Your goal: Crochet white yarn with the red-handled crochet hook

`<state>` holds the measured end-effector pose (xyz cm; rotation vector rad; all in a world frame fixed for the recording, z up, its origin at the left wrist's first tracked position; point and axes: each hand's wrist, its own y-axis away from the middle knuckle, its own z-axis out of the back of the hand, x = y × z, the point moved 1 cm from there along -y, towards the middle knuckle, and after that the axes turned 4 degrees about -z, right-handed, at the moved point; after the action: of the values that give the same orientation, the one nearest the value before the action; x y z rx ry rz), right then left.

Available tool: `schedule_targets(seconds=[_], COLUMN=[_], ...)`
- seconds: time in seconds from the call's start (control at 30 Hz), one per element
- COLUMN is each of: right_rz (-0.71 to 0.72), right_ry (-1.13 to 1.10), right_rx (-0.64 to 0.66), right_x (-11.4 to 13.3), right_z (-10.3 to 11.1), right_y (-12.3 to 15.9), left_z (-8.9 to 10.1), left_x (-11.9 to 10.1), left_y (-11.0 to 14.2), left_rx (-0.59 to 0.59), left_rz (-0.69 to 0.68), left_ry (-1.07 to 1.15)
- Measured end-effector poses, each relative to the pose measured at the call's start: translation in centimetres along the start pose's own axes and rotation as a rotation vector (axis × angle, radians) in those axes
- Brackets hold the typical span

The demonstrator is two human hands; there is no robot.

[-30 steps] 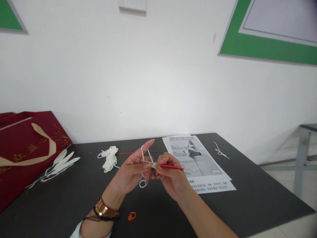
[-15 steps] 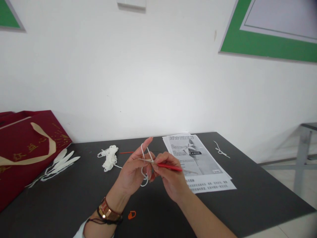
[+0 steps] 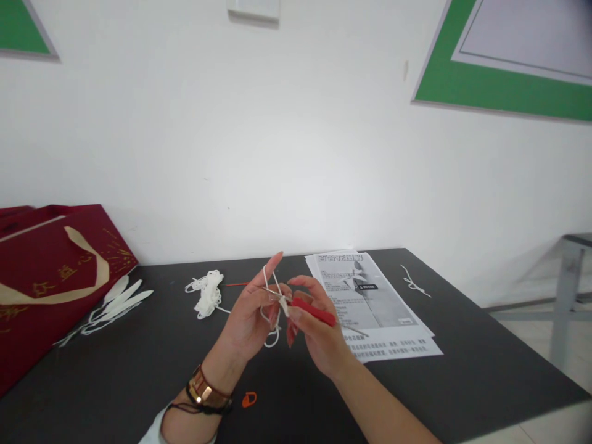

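Observation:
My left hand (image 3: 247, 320) is closed on white yarn (image 3: 276, 277), which loops over its raised index finger and hangs below the fingers. Between the two hands is a small white crocheted piece (image 3: 284, 305). A crochet hook (image 3: 314, 311) with a red handle is gripped in my right hand (image 3: 324, 339); its metal tip points left, into the yarn by the left fingers. From the left hand the strand runs back to a loose white yarn bundle (image 3: 209, 295) on the dark table.
White crocheted petals (image 3: 123, 303) lie by a dark red bag (image 3: 50, 271) at left. Printed sheets (image 3: 393, 342) are behind my right hand. A short yarn piece (image 3: 414, 283) lies further right. An orange stitch marker (image 3: 249, 399) rests on the table (image 3: 462, 370) near my left wrist.
The hook has turned in my right hand and its tip has drawn back slightly right. My right fingers have spread a little, and the white piece shows more. The view has shifted slightly.

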<state>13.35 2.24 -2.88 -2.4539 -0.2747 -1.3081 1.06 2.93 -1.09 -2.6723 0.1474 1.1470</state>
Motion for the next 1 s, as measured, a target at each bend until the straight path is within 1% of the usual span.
schedule_targets(seconds=[0.13,0.23,0.43,0.6,0.77,0.87,1.0], right_rz=[0.045,0.043,0.041,0.034,0.08,0.11,0.169], right_ry=[0.013,0.035,0.107,0.094,0.103,0.109,0.161], right_rx=[-0.108,-0.132,-0.124,-0.086,-0.047,-0.008,0.026], right_x=[-0.1,-0.1,0.1,-0.1,0.0,0.4,0.9], right_z=[0.6,0.9,0.8,0.6,0.5,0.3,0.1], right_y=[-0.1,-0.2,-0.1,-0.1,-0.2,-0.1,-0.1], left_z=[0.3,0.8,0.9,0.7,0.6,0.4,0.1], left_x=[-0.1,-0.2,-0.1,-0.2,-0.2,-0.1,0.1], left_y=[0.0,-0.1,-0.2,-0.1,0.1,0.3,0.4], left_rx=[0.024,0.055,0.043,0.057,0.059,0.045,0.055], left_rz=[0.009,0.012,0.032,0.033,0.043,0.06,0.086], left_ry=[-0.032,-0.069,-0.095,-0.094,-0.025,0.032,0.129])
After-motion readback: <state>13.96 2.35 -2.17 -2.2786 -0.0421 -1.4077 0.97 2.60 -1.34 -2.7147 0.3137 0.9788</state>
